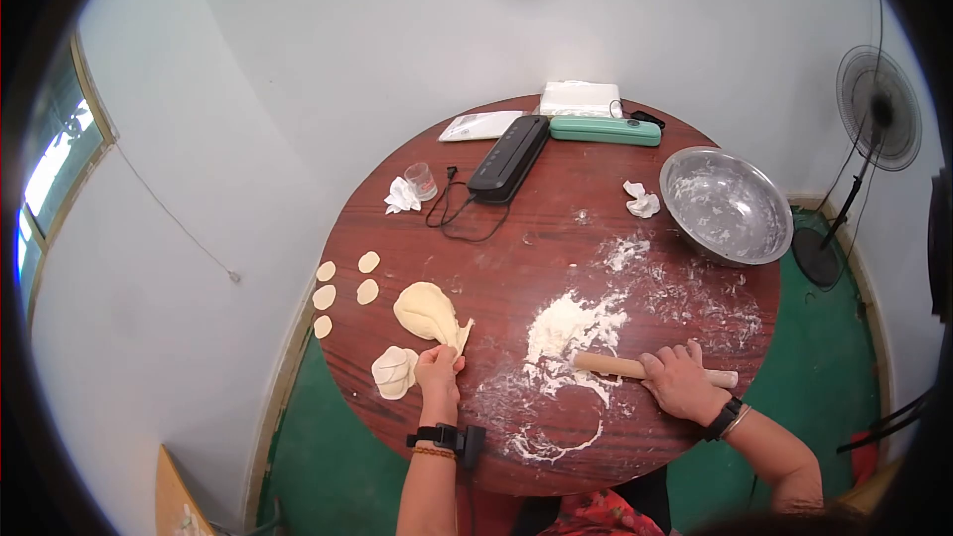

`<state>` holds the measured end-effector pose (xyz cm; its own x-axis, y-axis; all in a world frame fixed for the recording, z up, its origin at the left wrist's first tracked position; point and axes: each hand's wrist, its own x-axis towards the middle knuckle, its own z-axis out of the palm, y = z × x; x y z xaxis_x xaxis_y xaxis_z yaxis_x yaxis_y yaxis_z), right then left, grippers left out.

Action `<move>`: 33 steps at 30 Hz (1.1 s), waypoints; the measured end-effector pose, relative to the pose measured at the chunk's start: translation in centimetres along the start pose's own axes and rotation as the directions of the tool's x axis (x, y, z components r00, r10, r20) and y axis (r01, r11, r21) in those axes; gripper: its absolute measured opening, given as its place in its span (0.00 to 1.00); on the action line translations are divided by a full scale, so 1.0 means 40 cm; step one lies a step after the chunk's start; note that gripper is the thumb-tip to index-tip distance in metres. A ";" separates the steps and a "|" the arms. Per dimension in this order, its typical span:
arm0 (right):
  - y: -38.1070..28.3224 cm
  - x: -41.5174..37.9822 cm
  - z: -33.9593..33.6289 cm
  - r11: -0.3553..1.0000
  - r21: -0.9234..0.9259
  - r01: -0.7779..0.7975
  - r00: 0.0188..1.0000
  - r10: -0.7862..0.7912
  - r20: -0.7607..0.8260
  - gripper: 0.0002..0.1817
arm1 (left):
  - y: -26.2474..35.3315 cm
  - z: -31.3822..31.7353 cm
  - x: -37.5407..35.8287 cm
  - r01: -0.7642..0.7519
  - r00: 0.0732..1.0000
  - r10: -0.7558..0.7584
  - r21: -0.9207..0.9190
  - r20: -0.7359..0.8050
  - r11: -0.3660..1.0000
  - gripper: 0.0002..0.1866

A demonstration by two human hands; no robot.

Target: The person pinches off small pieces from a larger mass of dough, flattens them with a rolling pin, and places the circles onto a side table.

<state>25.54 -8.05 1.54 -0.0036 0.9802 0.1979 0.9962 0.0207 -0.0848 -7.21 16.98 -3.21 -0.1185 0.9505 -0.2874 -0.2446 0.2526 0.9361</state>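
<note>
My left hand point(438, 368) presses on the near end of a pale lump of dough point(427, 310) lying on the round wooden table point(516, 238). A stack of thin rolled dough rounds point(394, 371) sits just left of that hand. Over on the right, my right hand point(678, 380) lies on a wooden rolling pin point(615, 366), fingers curled over it. A heap of loose flour point(568, 328) is spread between the two hands. Several small flat dough discs point(367, 262) lie at the table's left edge.
A floured steel bowl point(725, 204) stands at the right back. Behind it lie a black device point(509, 157) with a cable, a green case point(606, 130), a white packet point(580, 97), a small glass point(421, 180) and crumpled tissues point(642, 201). A fan point(878, 109) stands by the wall.
</note>
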 end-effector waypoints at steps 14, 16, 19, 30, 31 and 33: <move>0.005 -0.001 -0.004 1.000 -0.001 0.026 0.998 -0.026 -0.053 0.20 | -0.007 0.010 -0.069 -0.115 0.989 0.101 -0.137 -0.104 0.984 0.17; 0.004 -0.003 0.001 1.000 0.002 0.024 0.998 -0.024 -0.061 0.20 | -0.013 0.006 -0.080 -0.205 0.972 0.203 -0.001 -0.114 0.979 0.17; 0.008 -0.006 0.010 1.000 0.004 0.018 0.998 -0.017 -0.061 0.20 | -0.022 -0.022 -0.073 -0.304 0.944 0.325 0.235 -0.052 0.923 0.16; 0.012 -0.011 0.028 0.999 -0.019 0.027 0.996 -0.029 -0.088 0.21 | 0.017 -0.018 -0.094 -0.195 0.981 0.166 0.465 0.102 0.864 0.09; 0.013 -0.011 0.028 0.999 -0.025 0.027 0.996 -0.029 -0.085 0.21 | 0.013 -0.017 -0.097 -0.183 0.983 0.151 0.442 0.107 0.878 0.08; 0.013 -0.012 0.029 0.999 -0.023 0.027 0.996 -0.029 -0.089 0.21 | 0.009 -0.020 -0.110 -0.234 0.972 0.188 0.517 0.141 0.823 0.09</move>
<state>25.94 -8.26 0.27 -0.0246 0.9579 0.2860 0.9975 0.0427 -0.0571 -7.53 12.74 -1.77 -0.0252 0.9969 -0.0750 0.3244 0.0791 0.9426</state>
